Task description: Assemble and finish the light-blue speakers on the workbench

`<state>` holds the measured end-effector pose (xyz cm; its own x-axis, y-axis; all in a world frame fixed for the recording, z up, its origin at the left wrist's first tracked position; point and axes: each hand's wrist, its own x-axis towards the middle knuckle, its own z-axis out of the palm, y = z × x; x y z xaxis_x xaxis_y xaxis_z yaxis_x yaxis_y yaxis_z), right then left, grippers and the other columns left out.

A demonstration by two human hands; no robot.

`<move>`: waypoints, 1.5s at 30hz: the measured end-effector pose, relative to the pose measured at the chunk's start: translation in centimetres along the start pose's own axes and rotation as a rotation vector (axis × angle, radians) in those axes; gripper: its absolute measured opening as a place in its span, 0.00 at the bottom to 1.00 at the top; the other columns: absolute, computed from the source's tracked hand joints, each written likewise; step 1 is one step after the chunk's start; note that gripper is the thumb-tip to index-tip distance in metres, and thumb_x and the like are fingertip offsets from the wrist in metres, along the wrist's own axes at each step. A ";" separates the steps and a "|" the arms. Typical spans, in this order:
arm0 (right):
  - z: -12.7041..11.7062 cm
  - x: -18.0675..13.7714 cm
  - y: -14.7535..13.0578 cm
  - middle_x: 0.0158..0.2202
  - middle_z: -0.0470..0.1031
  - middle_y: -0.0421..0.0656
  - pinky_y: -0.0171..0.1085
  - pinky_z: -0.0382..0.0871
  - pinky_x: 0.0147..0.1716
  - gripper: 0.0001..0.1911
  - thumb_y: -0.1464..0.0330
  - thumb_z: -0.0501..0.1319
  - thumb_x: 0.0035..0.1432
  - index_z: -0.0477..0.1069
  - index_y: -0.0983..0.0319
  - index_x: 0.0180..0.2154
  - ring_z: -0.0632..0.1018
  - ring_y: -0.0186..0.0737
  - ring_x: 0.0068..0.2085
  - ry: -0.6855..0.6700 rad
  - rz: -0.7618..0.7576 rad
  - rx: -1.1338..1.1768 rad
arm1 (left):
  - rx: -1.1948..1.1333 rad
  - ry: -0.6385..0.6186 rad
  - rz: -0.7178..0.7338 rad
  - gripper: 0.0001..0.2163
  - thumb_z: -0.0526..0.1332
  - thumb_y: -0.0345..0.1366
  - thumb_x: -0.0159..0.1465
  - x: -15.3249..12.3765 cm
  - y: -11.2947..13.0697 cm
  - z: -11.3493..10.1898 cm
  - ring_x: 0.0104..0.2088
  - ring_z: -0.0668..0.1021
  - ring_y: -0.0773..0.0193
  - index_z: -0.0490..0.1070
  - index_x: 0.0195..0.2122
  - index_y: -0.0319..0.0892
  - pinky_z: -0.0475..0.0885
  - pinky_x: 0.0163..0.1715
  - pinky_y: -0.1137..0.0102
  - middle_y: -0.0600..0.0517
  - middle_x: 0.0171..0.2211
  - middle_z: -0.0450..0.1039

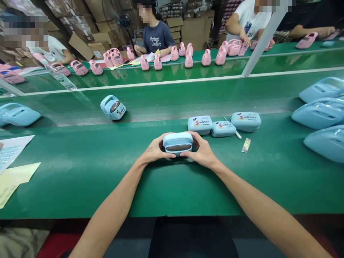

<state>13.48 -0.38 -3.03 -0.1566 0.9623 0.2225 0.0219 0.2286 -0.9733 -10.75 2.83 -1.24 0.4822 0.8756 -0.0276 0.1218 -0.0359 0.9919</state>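
Between my two hands is a light-blue plastic device with a handle and a dark window (177,147), perhaps a small speaker, held just above or on the green bench. My left hand (157,147) wraps its left side, with the thumb along the near edge. On the opposite side my right hand (200,147) grips it the same way. Beyond my right hand sit three light-blue Mickey-printed units: one at the left (199,124), a lower one in the middle (223,129) and one at the right (245,122). The device's underside is hidden.
A white stick (238,135) and a small packet (246,145) lie right of my hands. One finished-looking blue device (113,107) stands farther left. Blue shells (319,114) crowd the right edge; papers (16,179) lie at left. Co-workers sit behind pink devices (189,60).
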 end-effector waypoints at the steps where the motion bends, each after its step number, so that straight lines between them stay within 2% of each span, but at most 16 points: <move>1: -0.1 0.0 0.2 0.55 0.82 0.47 0.49 0.75 0.61 0.41 0.56 0.82 0.42 0.74 0.57 0.57 0.82 0.54 0.56 -0.030 -0.010 -0.046 | 0.017 0.001 -0.018 0.44 0.83 0.38 0.43 0.0 -0.2 -0.1 0.58 0.81 0.45 0.71 0.63 0.43 0.75 0.60 0.56 0.42 0.58 0.79; 5: -0.6 0.1 0.8 0.58 0.81 0.48 0.50 0.73 0.62 0.40 0.55 0.79 0.49 0.72 0.57 0.61 0.81 0.55 0.58 -0.097 -0.048 -0.121 | -0.009 0.013 -0.016 0.45 0.84 0.37 0.42 0.1 -0.4 0.1 0.58 0.81 0.46 0.72 0.63 0.41 0.76 0.59 0.57 0.41 0.58 0.80; 12: -0.6 0.4 1.1 0.49 0.83 0.46 0.46 0.77 0.54 0.38 0.52 0.79 0.47 0.73 0.58 0.56 0.83 0.52 0.51 -0.051 -0.038 -0.123 | 0.012 0.043 -0.035 0.40 0.83 0.37 0.42 0.4 0.0 0.4 0.52 0.84 0.49 0.75 0.58 0.38 0.77 0.55 0.58 0.43 0.51 0.84; 16: -0.5 0.2 1.4 0.52 0.82 0.46 0.47 0.76 0.57 0.39 0.50 0.79 0.47 0.73 0.57 0.57 0.82 0.53 0.53 -0.067 -0.039 -0.113 | 0.022 0.001 -0.040 0.43 0.83 0.37 0.44 0.1 0.0 0.2 0.56 0.82 0.48 0.71 0.62 0.41 0.77 0.56 0.59 0.42 0.56 0.81; 19: -0.7 0.0 1.6 0.57 0.80 0.48 0.48 0.73 0.61 0.44 0.49 0.80 0.46 0.72 0.57 0.60 0.80 0.55 0.58 -0.078 -0.062 -0.121 | 0.040 -0.031 -0.035 0.44 0.82 0.39 0.45 0.0 -0.1 0.1 0.59 0.80 0.47 0.69 0.63 0.42 0.76 0.58 0.58 0.41 0.59 0.78; 22: -0.8 -0.1 1.5 0.62 0.78 0.49 0.49 0.71 0.64 0.45 0.44 0.75 0.52 0.70 0.57 0.65 0.78 0.56 0.62 -0.098 -0.068 -0.058 | 0.055 -0.042 -0.026 0.44 0.82 0.40 0.47 0.0 -0.2 0.1 0.61 0.79 0.46 0.67 0.65 0.43 0.75 0.60 0.56 0.41 0.61 0.77; 24: -0.5 0.0 1.3 0.62 0.79 0.49 0.49 0.72 0.63 0.40 0.39 0.64 0.61 0.73 0.58 0.64 0.78 0.56 0.62 -0.041 -0.055 0.004 | 0.063 -0.035 -0.013 0.45 0.81 0.40 0.48 0.0 -0.1 0.2 0.62 0.78 0.46 0.65 0.66 0.43 0.74 0.62 0.56 0.41 0.63 0.75; 26: 0.3 0.4 0.9 0.57 0.82 0.48 0.49 0.73 0.60 0.39 0.36 0.53 0.66 0.78 0.59 0.58 0.80 0.55 0.59 0.054 -0.039 0.011 | 0.067 -0.029 0.004 0.46 0.81 0.40 0.49 0.0 0.1 0.2 0.63 0.78 0.46 0.64 0.68 0.44 0.73 0.63 0.56 0.40 0.64 0.74; 30: 2.6 1.6 0.2 0.40 0.86 0.49 0.47 0.77 0.49 0.45 0.32 0.45 0.66 0.85 0.62 0.41 0.84 0.55 0.45 0.281 0.021 -0.103 | 0.082 -0.016 0.025 0.49 0.83 0.44 0.43 -0.2 0.1 0.6 0.64 0.77 0.44 0.67 0.67 0.43 0.71 0.65 0.56 0.41 0.64 0.76; 31: 3.2 1.8 0.1 0.37 0.86 0.50 0.47 0.77 0.47 0.47 0.32 0.43 0.65 0.85 0.62 0.38 0.84 0.55 0.43 0.349 0.039 -0.125 | 0.055 0.015 0.033 0.49 0.83 0.48 0.43 -0.1 -0.1 1.0 0.64 0.77 0.43 0.69 0.66 0.43 0.71 0.65 0.56 0.41 0.63 0.77; 33: 4.2 2.1 0.1 0.34 0.85 0.51 0.48 0.77 0.45 0.50 0.31 0.39 0.65 0.84 0.62 0.36 0.84 0.56 0.41 0.457 0.065 -0.147 | -0.034 0.184 0.062 0.44 0.76 0.62 0.48 0.1 -0.6 2.5 0.59 0.80 0.44 0.74 0.61 0.40 0.74 0.61 0.56 0.41 0.58 0.80; 35: 4.8 2.2 0.2 0.34 0.85 0.53 0.48 0.77 0.46 0.51 0.32 0.37 0.66 0.84 0.63 0.35 0.84 0.58 0.42 0.507 0.072 -0.153 | -0.089 0.498 0.102 0.40 0.59 0.73 0.59 0.6 -1.3 4.5 0.51 0.84 0.46 0.79 0.52 0.38 0.77 0.54 0.57 0.40 0.49 0.84; 37: 5.0 2.1 0.3 0.36 0.86 0.55 0.49 0.77 0.46 0.51 0.32 0.37 0.66 0.84 0.63 0.36 0.85 0.59 0.43 0.549 0.074 -0.161 | -0.056 0.697 0.115 0.39 0.50 0.72 0.65 1.3 -1.7 6.4 0.48 0.84 0.48 0.80 0.45 0.38 0.77 0.50 0.59 0.40 0.44 0.84; 39: 5.0 2.0 0.4 0.37 0.86 0.56 0.49 0.77 0.46 0.50 0.33 0.37 0.66 0.83 0.63 0.37 0.85 0.60 0.44 0.576 0.075 -0.173 | -0.008 0.825 0.109 0.36 0.46 0.68 0.69 1.8 -1.8 7.8 0.46 0.83 0.48 0.79 0.41 0.39 0.76 0.49 0.60 0.41 0.41 0.84; 41: 5.0 2.0 0.5 0.37 0.86 0.57 0.50 0.77 0.48 0.50 0.33 0.37 0.66 0.83 0.63 0.37 0.85 0.61 0.45 0.582 0.074 -0.185 | 0.033 0.910 0.094 0.33 0.45 0.63 0.72 2.2 -1.6 8.4 0.43 0.83 0.49 0.79 0.37 0.40 0.75 0.48 0.61 0.42 0.37 0.83; 45: 4.9 2.2 1.1 0.38 0.86 0.60 0.54 0.75 0.51 0.49 0.35 0.35 0.67 0.83 0.62 0.36 0.85 0.65 0.47 0.564 0.091 -0.208 | 0.083 0.983 0.060 0.30 0.45 0.57 0.74 2.4 -1.4 8.4 0.39 0.83 0.51 0.80 0.35 0.41 0.74 0.44 0.63 0.43 0.33 0.82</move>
<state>8.31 1.23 -3.87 0.4015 0.8959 0.1903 0.2123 0.1111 -0.9709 -2.42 0.93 -3.74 -0.4408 0.8805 0.1744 0.1990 -0.0936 0.9755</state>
